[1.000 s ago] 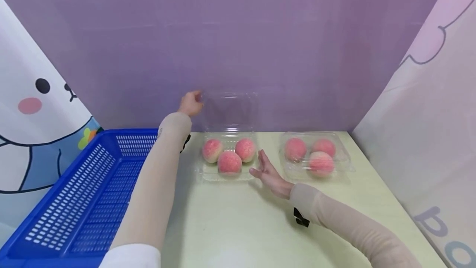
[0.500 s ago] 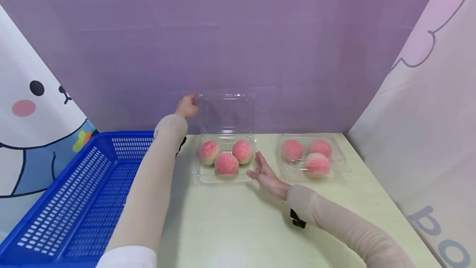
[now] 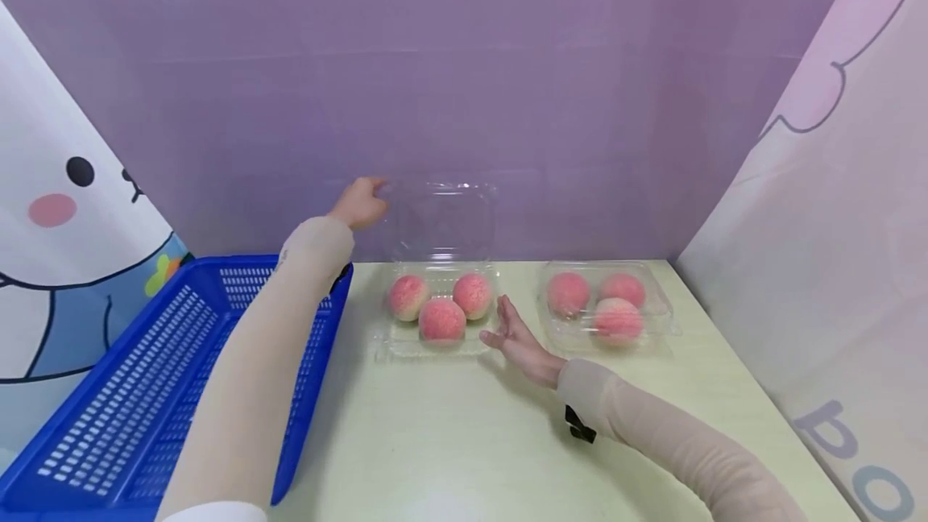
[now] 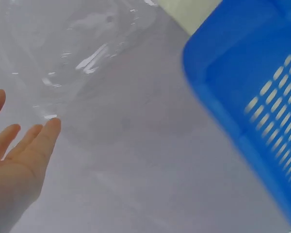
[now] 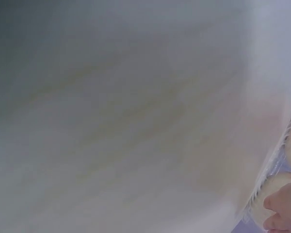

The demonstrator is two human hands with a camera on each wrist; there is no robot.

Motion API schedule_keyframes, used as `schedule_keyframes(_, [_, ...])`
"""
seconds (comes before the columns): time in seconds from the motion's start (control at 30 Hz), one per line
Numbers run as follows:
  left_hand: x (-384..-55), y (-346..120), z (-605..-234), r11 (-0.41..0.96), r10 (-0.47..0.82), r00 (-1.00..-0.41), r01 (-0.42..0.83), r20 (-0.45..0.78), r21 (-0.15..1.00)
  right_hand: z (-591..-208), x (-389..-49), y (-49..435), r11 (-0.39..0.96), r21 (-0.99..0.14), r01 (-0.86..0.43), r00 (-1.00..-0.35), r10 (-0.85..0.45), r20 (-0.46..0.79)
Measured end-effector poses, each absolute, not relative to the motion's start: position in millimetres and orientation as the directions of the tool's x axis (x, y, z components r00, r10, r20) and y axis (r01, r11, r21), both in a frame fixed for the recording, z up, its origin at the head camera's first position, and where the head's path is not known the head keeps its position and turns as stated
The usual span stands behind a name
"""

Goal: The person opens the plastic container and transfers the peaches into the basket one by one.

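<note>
A clear plastic clamshell box stands on the table with its lid raised against the purple backdrop. Three pink peaches sit in its base. At the lid's upper left corner is my left hand, its fingers extended. In the left wrist view, the fingertips of this hand lie right at the lid's edge, with the thumb apart. My right hand is beside the box's right side, fingers straight and thumb spread, holding nothing.
A second clear clamshell box with three peaches is at the right, its lid down. A blue perforated basket takes up the left side under my left arm. Purple backdrop cloth closes off the back, with printed panels on both sides.
My left hand has drawn slightly left along with its forearm, which now covers more of the basket. The right hand keeps its place by the box, and the lid stays raised.
</note>
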State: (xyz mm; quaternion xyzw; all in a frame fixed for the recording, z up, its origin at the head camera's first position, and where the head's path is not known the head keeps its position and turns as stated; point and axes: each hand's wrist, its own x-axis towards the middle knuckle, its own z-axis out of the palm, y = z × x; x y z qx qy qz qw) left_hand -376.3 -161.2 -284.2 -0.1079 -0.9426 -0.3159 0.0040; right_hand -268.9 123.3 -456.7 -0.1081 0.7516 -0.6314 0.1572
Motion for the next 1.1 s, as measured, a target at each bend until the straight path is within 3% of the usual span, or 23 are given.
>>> schedule_keyframes(0.2, [-360.9, -148.8, -258.0, 0.788, 0.259, -0.96, 0.271, 0.103, 0.553, -452.2, -274.9, 124.3, 0.203, -0.979, 0.02, -0.928, -0.361, -0.094])
schedule_keyframes(0.4, [-344.1, -133.4, -254.6, 0.854, 0.376, -0.916, 0.4, 0.137, 0.333, -442.8, -275.4, 123.9, 0.19, -0.981, 0.037, -0.923, -0.37, -0.106])
schedule_keyframes(0.6, [-332.1, -123.8, -279.5, 0.864, 0.455, -0.889, 0.453, 0.043, 0.221, -428.3, -266.7, 123.7, 0.193, -0.98, 0.054, -0.916, -0.382, -0.126])
schedule_keyframes(0.93, [-334.4, -110.9, -331.3, 0.843, 0.538, -0.826, 0.52, -0.169, 0.138, -450.3, -279.7, 128.6, 0.189, -0.98, 0.053, -0.927, -0.357, -0.119])
schedule_keyframes(1.1, [-339.2, -105.6, -349.2, 0.832, 0.552, -0.806, 0.549, -0.214, 0.08, -457.0, -282.2, 129.1, 0.201, -0.979, 0.043, -0.934, -0.34, -0.111])
